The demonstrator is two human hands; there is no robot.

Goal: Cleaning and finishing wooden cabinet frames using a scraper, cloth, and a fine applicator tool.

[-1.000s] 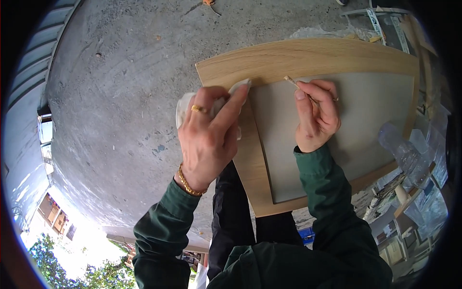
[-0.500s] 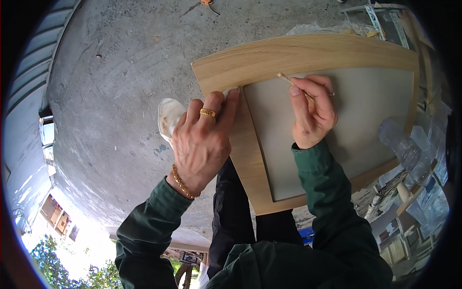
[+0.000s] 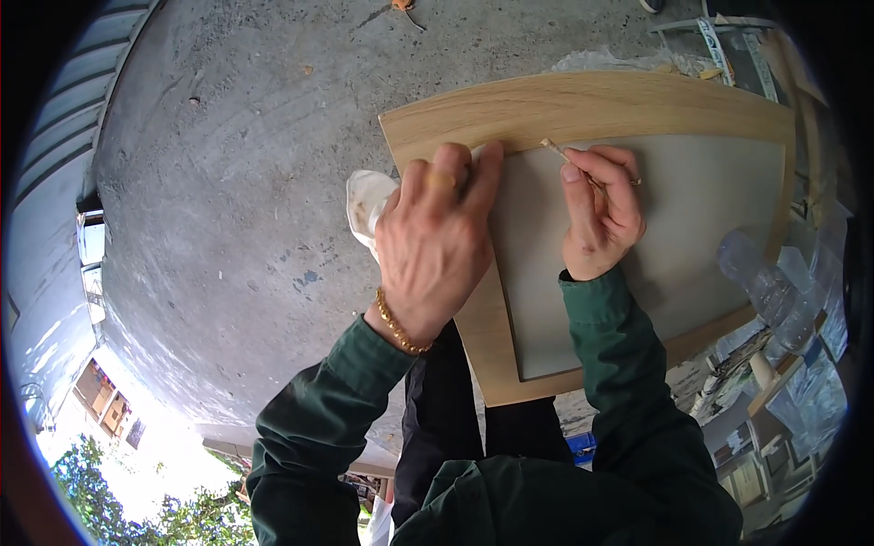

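A wooden cabinet door [image 3: 583, 105] with a light oak frame and a grey centre panel [image 3: 701, 209] lies flat in front of me. My left hand [image 3: 437, 241] presses a white cloth [image 3: 367, 202] against the frame's left rail, fingers reaching to the upper inner corner. My right hand [image 3: 601, 209] pinches a thin wooden stick [image 3: 557, 150], its tip at the seam between the top rail and the grey panel.
A concrete floor [image 3: 237, 182] spreads to the left and far side. A clear plastic bottle [image 3: 765, 287] lies by the door's right edge. Crumpled plastic and tape rolls [image 3: 719, 41] sit beyond the door; cluttered boards are at the lower right.
My left hand has slid with the cloth along the left rail toward the upper corner. My right hand still holds the stick at the top seam, shifted slightly.
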